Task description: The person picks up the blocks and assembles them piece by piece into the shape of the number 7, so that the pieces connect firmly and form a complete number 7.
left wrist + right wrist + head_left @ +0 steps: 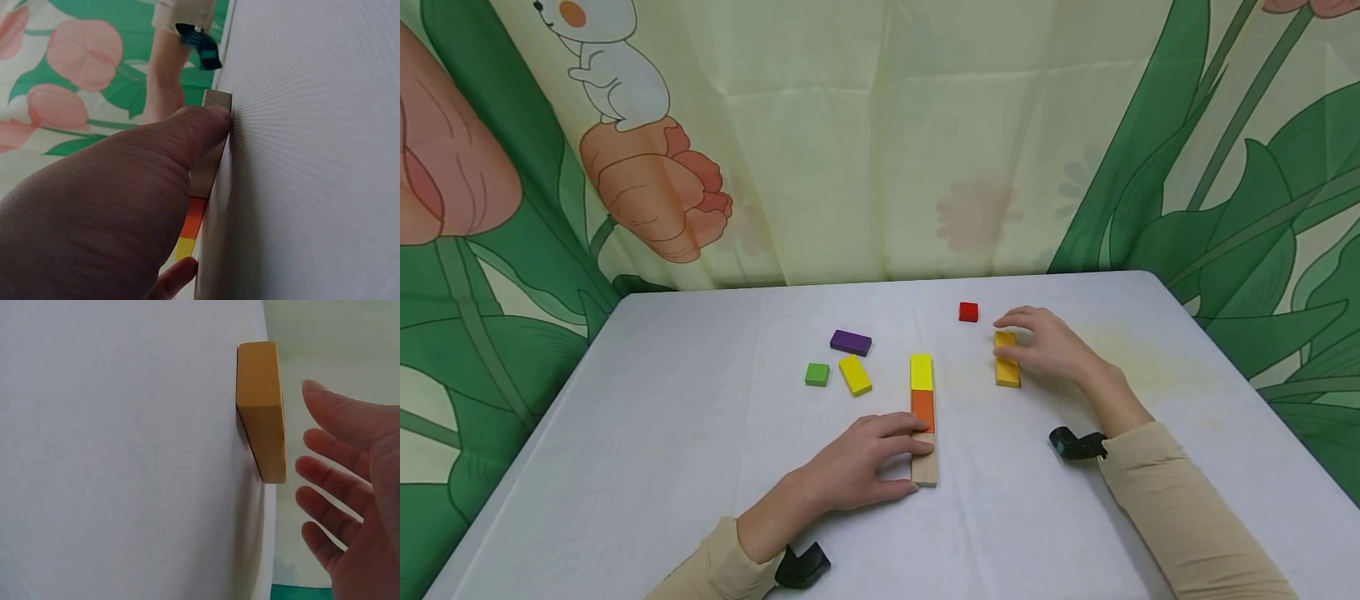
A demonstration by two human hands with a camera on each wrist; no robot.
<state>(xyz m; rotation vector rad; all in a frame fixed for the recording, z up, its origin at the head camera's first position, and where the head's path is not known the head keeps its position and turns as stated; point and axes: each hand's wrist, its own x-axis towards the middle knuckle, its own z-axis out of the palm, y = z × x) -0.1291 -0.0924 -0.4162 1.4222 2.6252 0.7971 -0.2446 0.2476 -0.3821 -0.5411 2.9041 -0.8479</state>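
A straight row of blocks lies on the table: a yellow block point(921, 372) at the far end, an orange block point(922, 403) in the middle, a plain wooden block point(924, 472) nearest. My left hand point(862, 460) rests along the row's left side, fingertips on the orange and wooden blocks. In the left wrist view its thumb point(194, 128) touches the wooden block near its end. Over an amber block point(1008, 377) hovers my right hand point(1051, 348), thumb and fingers spread. The right wrist view shows a gap between that hand and the amber block point(260, 394).
Left of the row lie a purple block point(851, 342), a second yellow block point(855, 376) and a green block point(817, 374). A small red block point(968, 312) sits toward the back. Behind the white-covered table point(700, 400) hangs a printed curtain point(880, 150).
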